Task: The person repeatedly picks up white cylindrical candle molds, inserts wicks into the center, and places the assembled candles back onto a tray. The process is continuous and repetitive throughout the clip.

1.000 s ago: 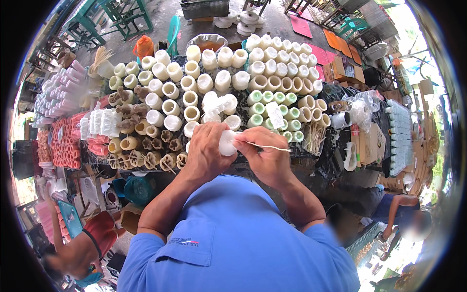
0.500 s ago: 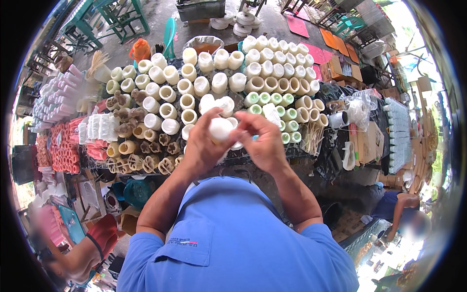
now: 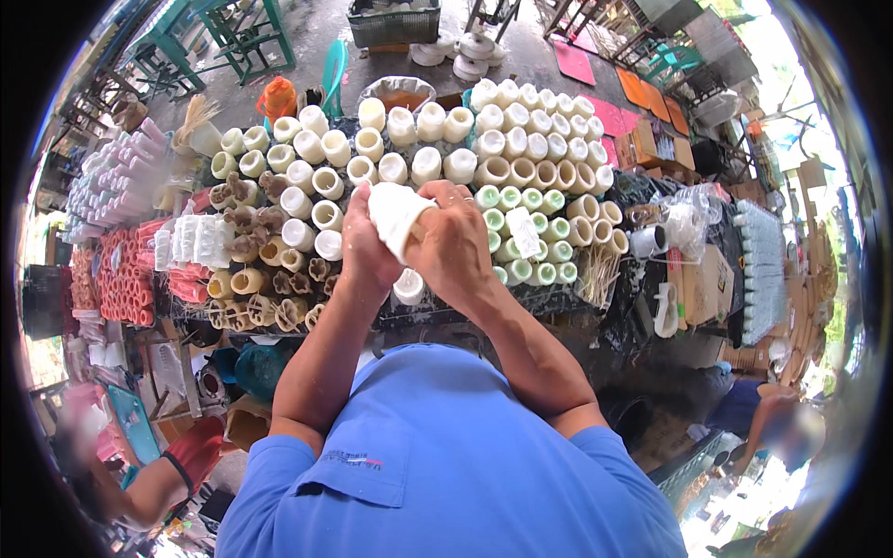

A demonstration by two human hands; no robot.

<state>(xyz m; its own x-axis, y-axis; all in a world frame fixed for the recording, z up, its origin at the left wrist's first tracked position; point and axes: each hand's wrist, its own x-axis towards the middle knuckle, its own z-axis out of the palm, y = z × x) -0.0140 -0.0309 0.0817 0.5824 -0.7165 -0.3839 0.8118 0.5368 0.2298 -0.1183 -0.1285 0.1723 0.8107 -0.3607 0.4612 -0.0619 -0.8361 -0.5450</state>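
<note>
Above the near edge of the table, a white wax candle shell point(image 3: 394, 209) is tilted between my two hands. My left hand point(image 3: 368, 244) wraps its left side. The fingers of my right hand point(image 3: 452, 240) are curled at its lower right end, and my right hand hides part of that end. Just below my hands, one white candle shell point(image 3: 408, 286) stands on the table. Beyond them are rows of cream hollow shells point(image 3: 426, 165). Pale green shells point(image 3: 530, 199) lie on their sides to the right, with a crumpled white piece point(image 3: 523, 231) on top.
Brown flower-shaped shells point(image 3: 290, 283) and a stack of pink-red ones point(image 3: 126, 286) fill the left side. Clear plastic bags point(image 3: 693, 209) and cardboard point(image 3: 712, 274) are at the right. A person point(image 3: 191, 456) is at lower left, another point(image 3: 753, 409) at lower right.
The white shell has been tipped over and raised slightly to the left. My right hand has gone from open fingers beside it to a closed grip at its end.
</note>
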